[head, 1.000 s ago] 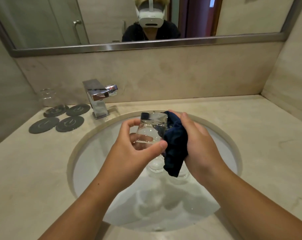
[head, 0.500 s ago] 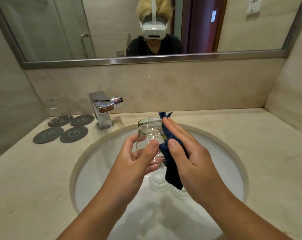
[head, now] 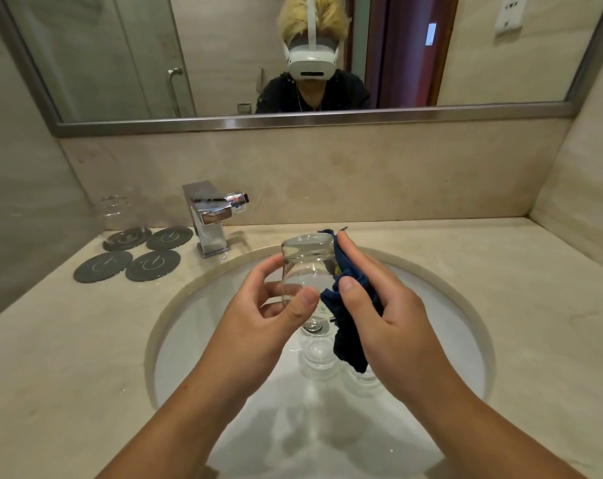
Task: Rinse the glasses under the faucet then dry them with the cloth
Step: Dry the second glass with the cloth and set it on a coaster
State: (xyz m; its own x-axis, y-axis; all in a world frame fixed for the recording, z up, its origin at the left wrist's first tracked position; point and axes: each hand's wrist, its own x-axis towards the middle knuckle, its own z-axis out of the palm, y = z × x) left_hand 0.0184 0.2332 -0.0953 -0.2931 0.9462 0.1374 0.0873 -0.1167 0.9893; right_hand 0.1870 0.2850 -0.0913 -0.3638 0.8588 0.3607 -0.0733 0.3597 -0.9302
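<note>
Head view, looking down over the sink, which is set in a beige bench.

Glass: clear, held in the air above the sink's middle. Base up, mouth down, close to upright.

Left grip: grasping the glass from 9 o'clock. The thumb lies across the near wall and the fingers curl round the far side.

Right grip: clenched on the cloth, which is dark blue. The thumb pinches it against the fingers. The fingers lie along the glass's 3 o'clock wall with cloth between them and the glass. A loose end hangs below the hand over the basin. A small corner sticks up past the fingertips, beside the glass base.

Sink glasses: two more clear ones at the basin bottom, side by side under the hands. The right one is mostly behind the cloth. Cannot tell whether they stand upright or inverted.

Faucet: chrome, square, at 11 o'clock on the sink rim.

Coasters: four dark round ones in a two-by-two block at 10 o'clock, just left of the faucet. Corner glass stands on the far-left coaster, near the wall.

Mirror: at 12 o'clock above the backsplash. It shows a person in a dark top and white headset.
</note>
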